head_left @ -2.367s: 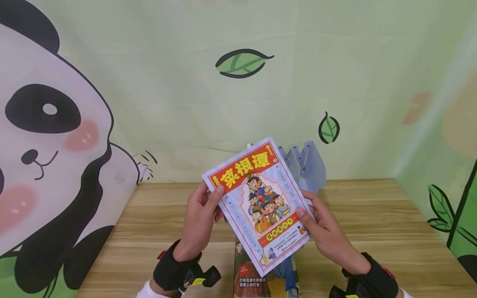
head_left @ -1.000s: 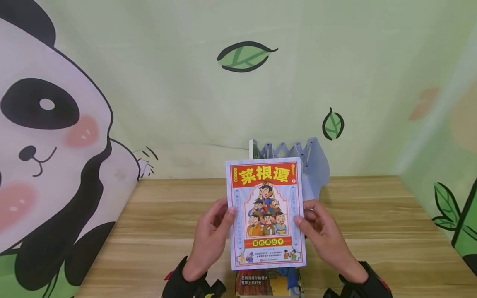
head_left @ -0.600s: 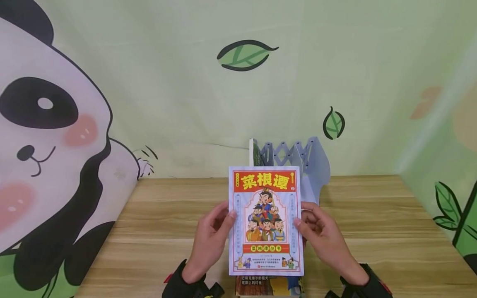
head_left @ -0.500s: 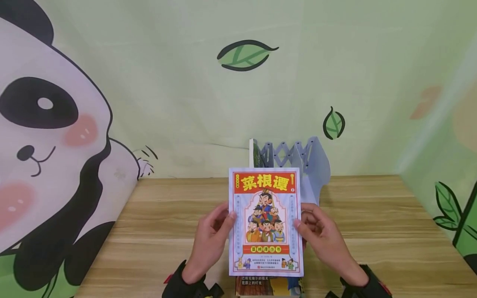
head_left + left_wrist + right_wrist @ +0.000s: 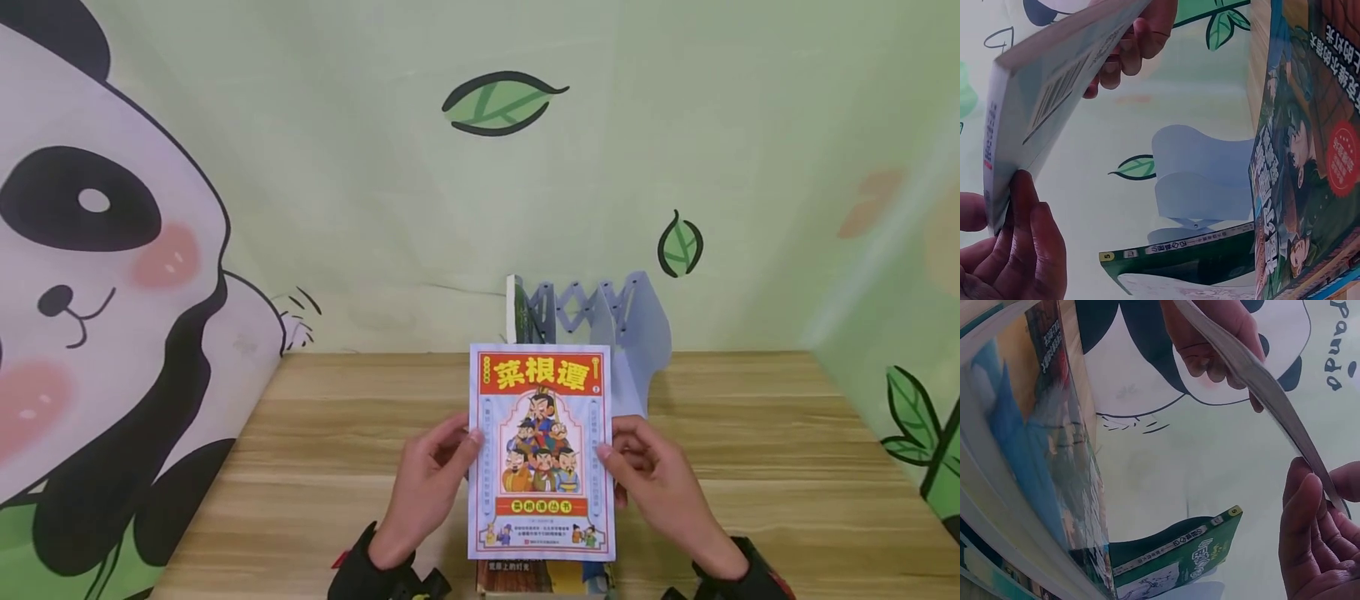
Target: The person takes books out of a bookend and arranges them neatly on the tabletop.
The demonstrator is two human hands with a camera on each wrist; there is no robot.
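Observation:
A white book (image 5: 542,454) with a red title band and cartoon figures faces me, held upright above a book stack. My left hand (image 5: 431,483) pinches its left edge, thumb on the cover and fingers behind. On the opposite edge, my right hand (image 5: 663,483) grips it the same way. The left wrist view shows the spine and barcoded back of this book (image 5: 1060,87), with the left hand's fingers (image 5: 1038,237) beneath it. In the right wrist view its page edge (image 5: 1272,406) lies between the thumb and fingers of the right hand (image 5: 1313,544).
Below the held book is a stack of books, its dark illustrated top cover (image 5: 543,577) partly hidden. Behind stands a blue-grey expandable bookend (image 5: 637,333) with a green book (image 5: 517,308) at its left end. A wooden table (image 5: 322,450) meets a panda-printed backdrop (image 5: 360,208).
The book was tilted at first; both hands have turned it straight and lowered it slightly toward the stack. Its grip at both side edges stays. The head view has shifted a little.

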